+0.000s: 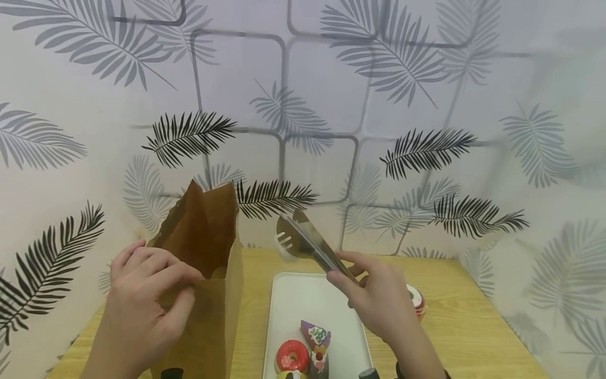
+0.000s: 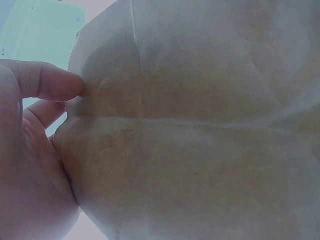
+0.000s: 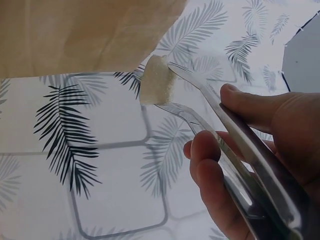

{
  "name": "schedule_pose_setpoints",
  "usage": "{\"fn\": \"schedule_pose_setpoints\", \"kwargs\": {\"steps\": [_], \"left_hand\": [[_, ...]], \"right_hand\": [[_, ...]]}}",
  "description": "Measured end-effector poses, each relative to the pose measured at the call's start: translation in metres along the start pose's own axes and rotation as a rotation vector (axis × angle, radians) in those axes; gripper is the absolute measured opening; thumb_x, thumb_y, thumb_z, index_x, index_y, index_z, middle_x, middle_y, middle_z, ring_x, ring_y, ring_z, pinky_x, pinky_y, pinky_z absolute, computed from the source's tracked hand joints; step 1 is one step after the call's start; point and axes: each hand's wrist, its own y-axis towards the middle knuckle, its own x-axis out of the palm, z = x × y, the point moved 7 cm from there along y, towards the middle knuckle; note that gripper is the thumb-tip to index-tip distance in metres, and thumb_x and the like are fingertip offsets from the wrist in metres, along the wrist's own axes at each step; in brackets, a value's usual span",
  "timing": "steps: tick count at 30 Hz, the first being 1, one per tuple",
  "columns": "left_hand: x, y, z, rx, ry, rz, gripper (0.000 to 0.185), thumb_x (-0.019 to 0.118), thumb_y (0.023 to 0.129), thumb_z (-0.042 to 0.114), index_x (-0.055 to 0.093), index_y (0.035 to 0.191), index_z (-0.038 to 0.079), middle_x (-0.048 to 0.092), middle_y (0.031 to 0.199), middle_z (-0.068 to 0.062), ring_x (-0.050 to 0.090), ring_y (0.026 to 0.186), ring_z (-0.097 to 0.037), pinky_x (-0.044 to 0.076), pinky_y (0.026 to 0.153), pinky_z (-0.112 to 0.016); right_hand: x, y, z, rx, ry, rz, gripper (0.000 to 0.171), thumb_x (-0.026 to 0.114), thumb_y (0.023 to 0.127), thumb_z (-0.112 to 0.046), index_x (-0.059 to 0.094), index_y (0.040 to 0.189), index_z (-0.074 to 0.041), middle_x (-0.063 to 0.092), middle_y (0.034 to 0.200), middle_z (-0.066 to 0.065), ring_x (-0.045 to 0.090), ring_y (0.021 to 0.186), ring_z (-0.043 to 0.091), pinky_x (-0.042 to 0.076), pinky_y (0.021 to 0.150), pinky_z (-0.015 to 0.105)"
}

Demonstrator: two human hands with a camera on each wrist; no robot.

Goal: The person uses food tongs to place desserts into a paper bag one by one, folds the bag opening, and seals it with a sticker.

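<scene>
Tongs (image 3: 252, 147) in the right hand's (image 1: 379, 297) curled grip pinch a pale piece (image 3: 157, 82) beside the paper bag (image 1: 208, 321); best squeeze evenly, not hard, while the left hand (image 1: 147, 295), pinching its edge, steadies it.

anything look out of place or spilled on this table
Perhaps one thing: a round red-and-white sweet sits off the white tray, beyond its right side and partly hidden by the right hand, while several other sweets are on it. No spill is visible.
</scene>
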Motion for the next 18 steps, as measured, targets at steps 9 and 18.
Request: {"fn": "schedule_pose_setpoints", "kwargs": {"steps": [9, 18], "left_hand": [[0.000, 0.001, 0.000, 0.008, -0.004, 0.005, 0.020, 0.063, 0.083, 0.005, 0.074, 0.076, 0.021, 0.066, 0.079, 0.007, 0.053, 0.090, -0.018, 0.024, 0.118, -0.049], [0.000, 0.000, -0.001, 0.005, -0.004, 0.003, 0.021, 0.063, 0.083, 0.006, 0.074, 0.076, 0.022, 0.065, 0.078, 0.008, 0.053, 0.091, -0.017, 0.023, 0.121, -0.049]], "right_hand": [[-0.002, 0.002, -0.026, -0.062, 0.007, 0.010, 0.038, 0.080, 0.091, -0.033, 0.075, 0.127, -0.025, 0.075, 0.088, 0.005, 0.065, 0.051, 0.006, 0.053, 0.050, 0.027], [-0.003, 0.004, -0.053, -0.137, 0.019, 0.019, 0.037, 0.081, 0.090, -0.032, 0.076, 0.126, -0.025, 0.076, 0.085, 0.004, 0.066, 0.051, 0.005, 0.053, 0.048, 0.026]]}}
